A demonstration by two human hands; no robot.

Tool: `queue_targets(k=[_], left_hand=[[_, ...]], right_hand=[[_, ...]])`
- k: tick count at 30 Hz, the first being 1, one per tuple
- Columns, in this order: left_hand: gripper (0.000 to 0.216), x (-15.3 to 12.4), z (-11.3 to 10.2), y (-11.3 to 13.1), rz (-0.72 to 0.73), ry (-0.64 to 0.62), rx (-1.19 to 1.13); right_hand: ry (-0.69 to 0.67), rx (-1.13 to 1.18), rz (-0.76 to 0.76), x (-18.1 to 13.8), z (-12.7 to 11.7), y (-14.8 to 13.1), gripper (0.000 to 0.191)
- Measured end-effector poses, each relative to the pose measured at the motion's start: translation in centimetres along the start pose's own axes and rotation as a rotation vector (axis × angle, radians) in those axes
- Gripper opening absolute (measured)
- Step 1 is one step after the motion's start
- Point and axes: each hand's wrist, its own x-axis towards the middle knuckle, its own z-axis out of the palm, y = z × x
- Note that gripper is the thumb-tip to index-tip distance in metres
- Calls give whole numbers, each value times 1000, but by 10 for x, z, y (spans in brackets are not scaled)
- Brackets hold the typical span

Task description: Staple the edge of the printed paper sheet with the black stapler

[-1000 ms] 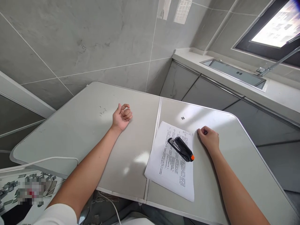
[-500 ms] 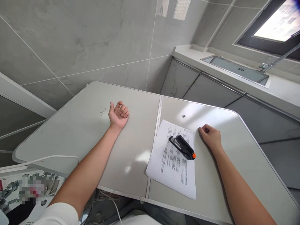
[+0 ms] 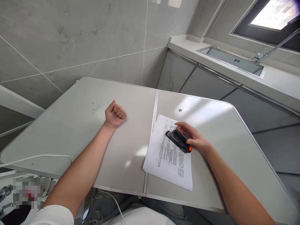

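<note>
A black stapler with an orange end lies on a printed paper sheet on the right half of a grey folding table. My right hand has come over the stapler from the right, and its fingers curl around the body. My left hand rests on the left half of the table. It is closed in a loose fist with nothing showing in it, well away from the paper.
A seam splits the table into two halves. A white cable runs along the near left edge. Behind stand a tiled wall and a counter with a sink and a tap at the back right.
My right hand moved left from the paper's far right corner onto the stapler. My left hand turned over and curled from palm-up into a fist.
</note>
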Motion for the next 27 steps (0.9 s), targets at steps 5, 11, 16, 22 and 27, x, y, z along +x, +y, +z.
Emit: queue_targets(k=[5, 11, 16, 22, 27], left_hand=[[67, 3, -3, -2, -113, 59, 90], [69, 4, -4, -7, -350, -26, 98], [66, 5, -9, -10, -449, -108, 139], [57, 2, -11, -10, -443, -229, 219], [39, -2, -8, -9, -448, -160, 196]], right_hand=[[-295, -41, 62, 2, -5, -7, 68], [-251, 2, 75, -3, -16, 11, 67], [402, 227, -11, -7, -35, 37, 63], [548, 328, 104, -7, -62, 55, 71], [434, 360, 164, -10, -67, 63, 72]])
